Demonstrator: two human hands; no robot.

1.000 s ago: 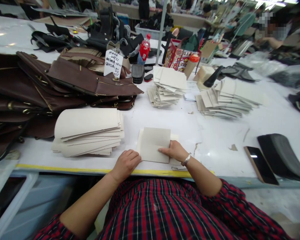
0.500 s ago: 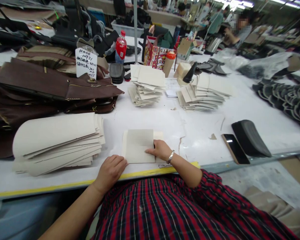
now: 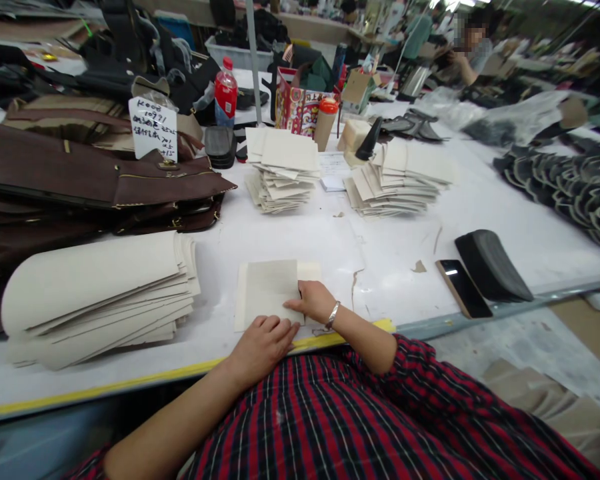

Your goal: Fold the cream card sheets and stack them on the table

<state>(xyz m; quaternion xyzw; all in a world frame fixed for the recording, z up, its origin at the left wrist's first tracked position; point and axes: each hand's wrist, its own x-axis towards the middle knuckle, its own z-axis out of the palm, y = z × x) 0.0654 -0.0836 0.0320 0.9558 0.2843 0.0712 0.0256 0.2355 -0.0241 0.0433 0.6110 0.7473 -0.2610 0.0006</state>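
A square grey-beige board piece [image 3: 270, 287] lies on a slightly larger cream piece [image 3: 310, 271], whose edges show at the left and right. My right hand [image 3: 316, 303], with a silver bracelet at the wrist, holds the grey piece's right edge, thumb on top and the other fingers curled at the side. My left hand [image 3: 267, 343] rests flat over its near edge, fingers stretched towards the right hand and close to it. What lies under the left fingers is hidden.
A folded stack of large beige sheets [image 3: 100, 287] lies left. Beyond stand two piles of board pieces [image 3: 283, 170] [image 3: 400, 177]. Brown leather pieces [image 3: 80, 173] fill the far left; a phone [image 3: 464, 288] and curved black pieces [image 3: 493, 265] lie right. A yellow strip [image 3: 180, 370] marks the table edge.
My left hand has slid right along the near edge, from the left corner towards my right hand. My right hand keeps its hold on the grey piece. The view has shifted slightly.
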